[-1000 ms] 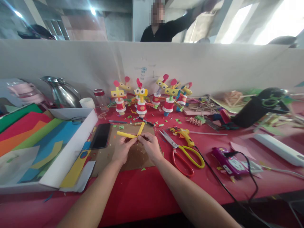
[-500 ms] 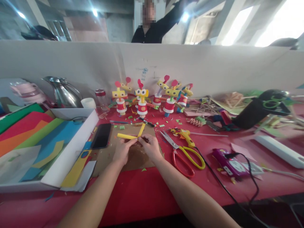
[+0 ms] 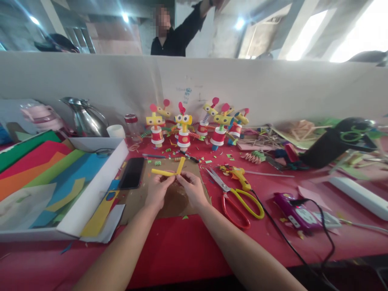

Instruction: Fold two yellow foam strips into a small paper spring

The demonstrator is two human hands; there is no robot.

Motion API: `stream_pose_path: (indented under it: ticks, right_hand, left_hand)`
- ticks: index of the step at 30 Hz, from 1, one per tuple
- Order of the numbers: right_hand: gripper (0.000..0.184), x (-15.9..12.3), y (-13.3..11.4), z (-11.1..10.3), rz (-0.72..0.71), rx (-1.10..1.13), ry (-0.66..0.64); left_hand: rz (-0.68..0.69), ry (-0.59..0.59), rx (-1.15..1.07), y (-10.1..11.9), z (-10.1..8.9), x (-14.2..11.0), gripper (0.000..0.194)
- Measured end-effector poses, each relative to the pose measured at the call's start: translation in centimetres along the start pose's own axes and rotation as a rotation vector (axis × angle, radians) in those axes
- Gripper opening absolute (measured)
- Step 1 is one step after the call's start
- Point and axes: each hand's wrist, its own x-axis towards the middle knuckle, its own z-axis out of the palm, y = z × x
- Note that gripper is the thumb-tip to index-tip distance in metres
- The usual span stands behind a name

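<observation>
Together, both hands [image 3: 157, 190] pinch a V of yellow paper [image 3: 181, 165] over the brown cardboard [image 3: 178, 205].

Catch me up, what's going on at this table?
A person's left hand and right hand together hold a V-shaped yellow piece over a brown board; whether it is one bent strip or two, I can't tell. Scissors and a glue gun lie on the red table to the right, untouched. Big-eyed figures stand behind the board.
</observation>
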Motion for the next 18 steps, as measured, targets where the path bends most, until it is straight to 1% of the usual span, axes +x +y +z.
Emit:
stream_pose_path:
  ticks: [4, 6, 8, 10, 13, 18]
  right_hand:
    - [0.022, 0.06, -0.05, -0.15, -0.007, -0.074, 0.024]
    - [0.019, 0.01, -0.23, -0.17, -0.005, -0.084, 0.054]
    - [0.017, -0.09, -0.42, -0.14, 0.002, -0.055, 0.082]
    - [0.016, -0.18, -0.58, -0.11, 0.012, -0.016, 0.093]
    - [0.015, -0.25, -0.72, -0.11, 0.027, -0.007, 0.079]
    - [0.015, -0.3, -0.6, -0.17, 0.026, -0.001, 0.07]
  left_hand:
    - [-0.007, -0.003, 0.021, 0.24, 0.21, -0.35, 0.033]
    - [-0.012, -0.044, 0.026, 0.28, 0.41, -0.62, 0.034]
    - [-0.029, -0.109, 0.021, 0.21, 0.56, -0.83, 0.037]
    - [-0.047, -0.137, 0.022, 0.07, 0.6, -0.92, 0.042]
    - [-0.064, -0.116, 0.045, -0.15, 0.45, -0.85, 0.043]
    - [-0.074, -0.121, 0.049, -0.35, 0.21, -0.65, 0.036]
